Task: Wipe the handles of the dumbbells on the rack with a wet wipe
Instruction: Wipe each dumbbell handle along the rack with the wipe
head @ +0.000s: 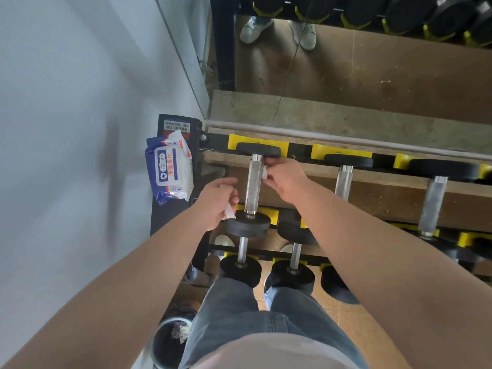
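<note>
The leftmost dumbbell on the top tier has a knurled steel handle (253, 186) between black plates. My left hand (217, 202) is just left of the handle's near end and pinches a white wet wipe (229, 213). My right hand (286, 179) is on the handle's right side near the far plate and pinches another bit of white wipe (265, 173). More dumbbells (343, 182) lie to the right on the black and yellow rack (300, 150).
A blue and white pack of wet wipes (170, 173) rests on the rack's left end. Lower tiers hold more dumbbells (241, 267). A bin (170, 339) with used wipes stands on the floor at the lower left. A mirror (372, 65) rises behind the rack, a pale wall to the left.
</note>
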A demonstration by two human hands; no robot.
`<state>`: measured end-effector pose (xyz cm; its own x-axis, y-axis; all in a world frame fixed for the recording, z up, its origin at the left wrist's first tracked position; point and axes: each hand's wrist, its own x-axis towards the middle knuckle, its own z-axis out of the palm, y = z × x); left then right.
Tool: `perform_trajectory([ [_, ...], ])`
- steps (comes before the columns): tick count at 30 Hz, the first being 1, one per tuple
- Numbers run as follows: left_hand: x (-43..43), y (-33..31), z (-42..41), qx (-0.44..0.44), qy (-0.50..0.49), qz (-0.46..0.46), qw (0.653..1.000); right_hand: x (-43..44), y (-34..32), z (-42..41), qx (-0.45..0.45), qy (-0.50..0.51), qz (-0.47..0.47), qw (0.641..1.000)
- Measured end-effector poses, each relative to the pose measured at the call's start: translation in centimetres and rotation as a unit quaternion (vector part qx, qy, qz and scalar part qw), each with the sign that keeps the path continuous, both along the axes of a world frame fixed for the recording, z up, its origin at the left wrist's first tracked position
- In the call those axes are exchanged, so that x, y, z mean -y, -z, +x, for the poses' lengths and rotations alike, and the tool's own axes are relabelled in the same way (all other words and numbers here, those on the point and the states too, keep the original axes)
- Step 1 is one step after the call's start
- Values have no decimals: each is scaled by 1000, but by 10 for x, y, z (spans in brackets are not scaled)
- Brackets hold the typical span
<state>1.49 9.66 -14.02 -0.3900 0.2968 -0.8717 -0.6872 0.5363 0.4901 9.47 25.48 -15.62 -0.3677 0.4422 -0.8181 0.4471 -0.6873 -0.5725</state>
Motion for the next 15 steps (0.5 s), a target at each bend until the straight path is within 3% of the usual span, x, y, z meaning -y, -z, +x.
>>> perform_trajectory([
  [3, 3, 0, -2, 20, -57, 0, 998, 10, -4, 16, 40, -153, 0, 987],
  [6, 5, 0, -1, 21, -26, 1, 999, 17, -8, 36, 112, -336, 15, 935],
  [8, 5, 0, 1, -3, 12, 0, 1000, 20, -14, 42, 134, -405, 53, 903],
  [10, 3, -3, 4, -45, 53, 6, 998, 21, -17, 44, 142, -386, 123, 903],
  [13, 0, -10, 6, -126, 134, 28, 982, 23, -24, 44, 82, -237, 144, 957],
  [15, -2, -19, 9, -153, 171, 48, 972, 26, -29, 41, 33, -178, 145, 973],
])
